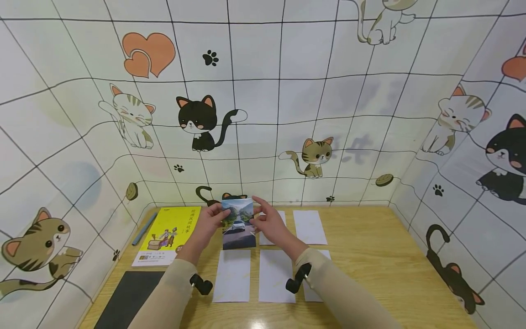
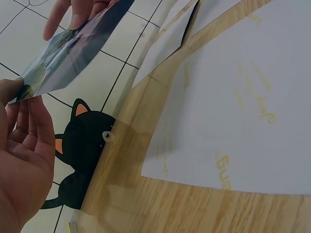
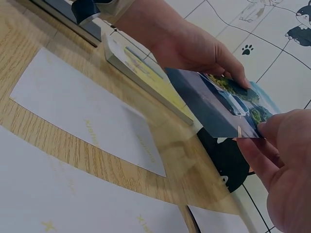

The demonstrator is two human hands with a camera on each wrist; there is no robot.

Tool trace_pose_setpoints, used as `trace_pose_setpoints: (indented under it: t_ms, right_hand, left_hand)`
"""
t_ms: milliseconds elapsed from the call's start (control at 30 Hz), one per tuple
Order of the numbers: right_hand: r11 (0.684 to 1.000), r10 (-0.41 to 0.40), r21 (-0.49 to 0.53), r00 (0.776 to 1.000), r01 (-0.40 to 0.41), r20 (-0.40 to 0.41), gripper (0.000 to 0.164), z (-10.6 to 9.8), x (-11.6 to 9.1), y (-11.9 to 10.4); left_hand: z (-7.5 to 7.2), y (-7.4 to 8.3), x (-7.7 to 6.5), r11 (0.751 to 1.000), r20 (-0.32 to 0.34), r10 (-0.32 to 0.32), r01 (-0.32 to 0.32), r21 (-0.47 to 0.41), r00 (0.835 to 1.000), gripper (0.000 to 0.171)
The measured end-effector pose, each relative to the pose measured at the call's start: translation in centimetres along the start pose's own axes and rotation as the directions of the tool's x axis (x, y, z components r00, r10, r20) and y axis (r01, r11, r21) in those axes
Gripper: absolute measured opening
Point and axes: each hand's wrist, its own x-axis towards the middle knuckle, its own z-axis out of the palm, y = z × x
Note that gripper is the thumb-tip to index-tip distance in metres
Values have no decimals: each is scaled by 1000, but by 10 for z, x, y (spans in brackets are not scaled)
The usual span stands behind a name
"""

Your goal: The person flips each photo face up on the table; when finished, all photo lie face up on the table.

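A photo print [image 1: 238, 224] of a white car on a road between green hills is held up above the table, picture side towards the head camera. My left hand [image 1: 207, 224] pinches its left edge, thumb in front. At the right edge, my right hand [image 1: 273, 226] pinches it between thumb and fingers. In the right wrist view the photo [image 3: 226, 104] tilts between the two hands. Below and beside it several white cards [image 1: 232, 276] lie in two rows, with faint yellow print showing on a card [image 2: 243, 111] in the left wrist view.
A yellow book [image 1: 168, 228] lies at the back left, with a blue-grey pen [image 1: 144, 229] along its left side. In front of it is a dark flat board [image 1: 127, 297]. Cat-patterned cloth [image 1: 263, 114] walls in the wooden table [image 1: 370, 265].
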Motion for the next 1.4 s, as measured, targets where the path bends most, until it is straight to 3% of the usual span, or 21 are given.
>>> trace_pose_setpoints:
  t_ms: [200,367,567,1100,1400]
  right_hand:
    - [999,37,13,999,-37,-28,79,1,3,5]
    - [997,69,27,996,-68,-49,80,0,7,8]
    - [996,90,31,994,-89,-54,77,-3,13,14]
    - [992,124,-3,991,-123,45,88,-9,16,26]
    - [986,157,-70,981,-150,117,93,-12,21,28]
  left_hand:
    - [-7,-4,-3,998,-2,43,-43,53,999,41]
    - [-15,-8,-7,992,63,82,-88,90,995,57]
    - [-16,-10,-6,990,119,77,-90,105,990,57]
    - [-18,-27,8,984,114,56,-74,162,992,59]
    - [-29,-36,21,985,232,-14,-25,168,973,68]
